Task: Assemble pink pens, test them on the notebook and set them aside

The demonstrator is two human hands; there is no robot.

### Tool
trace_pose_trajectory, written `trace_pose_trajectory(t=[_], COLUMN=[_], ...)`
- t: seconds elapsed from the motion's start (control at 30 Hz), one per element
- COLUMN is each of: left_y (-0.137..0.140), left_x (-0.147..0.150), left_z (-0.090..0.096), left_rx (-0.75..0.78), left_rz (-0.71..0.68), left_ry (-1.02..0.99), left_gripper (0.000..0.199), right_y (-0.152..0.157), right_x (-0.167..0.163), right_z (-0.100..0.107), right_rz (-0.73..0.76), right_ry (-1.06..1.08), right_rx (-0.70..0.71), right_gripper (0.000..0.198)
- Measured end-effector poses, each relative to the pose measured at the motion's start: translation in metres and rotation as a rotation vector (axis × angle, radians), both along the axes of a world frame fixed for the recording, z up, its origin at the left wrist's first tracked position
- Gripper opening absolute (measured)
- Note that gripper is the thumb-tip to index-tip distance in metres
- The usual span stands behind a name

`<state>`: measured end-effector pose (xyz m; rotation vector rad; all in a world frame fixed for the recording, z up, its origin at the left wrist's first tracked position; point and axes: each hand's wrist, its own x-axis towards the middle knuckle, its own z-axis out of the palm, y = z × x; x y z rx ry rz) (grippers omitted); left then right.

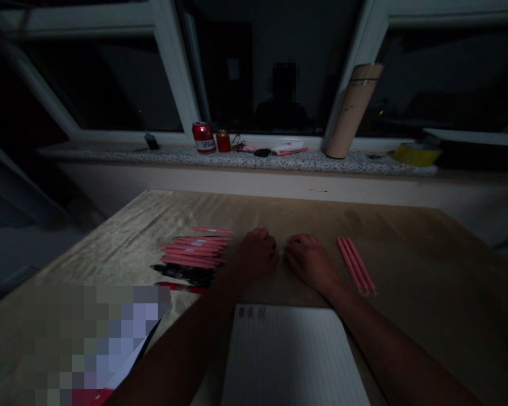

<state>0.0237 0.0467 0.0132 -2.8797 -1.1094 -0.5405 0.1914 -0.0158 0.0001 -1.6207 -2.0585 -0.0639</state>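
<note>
Pink pens heaped at left, three pink pens aslant at right

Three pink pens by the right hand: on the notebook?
No, the three pink pens lie on the table, right of the right hand.

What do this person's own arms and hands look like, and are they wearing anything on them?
The left hand and right hand are ordinary human hands without gloves. Both forearms are bare up to the picture's edge: no sleeve, watch, bracelet or cable shows. It is too dim to rule out rings.
</note>
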Motion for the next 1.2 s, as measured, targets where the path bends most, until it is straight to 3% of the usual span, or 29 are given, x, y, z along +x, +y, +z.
trace_pose_trajectory(t=[0.53,0.8,1.2], left_y=[-0.0058,0.0002,0.0026], left_x=[-0.0031,-0.0022,-0.0016], left_z=[0.0048,-0.002,-0.0035], left_rx=[-0.019,-0.001,-0.03], left_rz=[0.015,0.039,-0.034], left_ry=[0.04,-0.077,-0.154], left_gripper=[0.021,0.021,0.023], right_y=[0.0001,-0.0004,0.0001], right_x=[-0.0029,-0.0016,-0.0024], right_z=[-0.0007,0.0,0.0008], right_rz=[-0.04,-0.097,-0.081], right_ry=[-0.026,0.024,0.045], right_rx=[-0.017,0.036,0.065], right_gripper=[0.014,0.014,0.014])
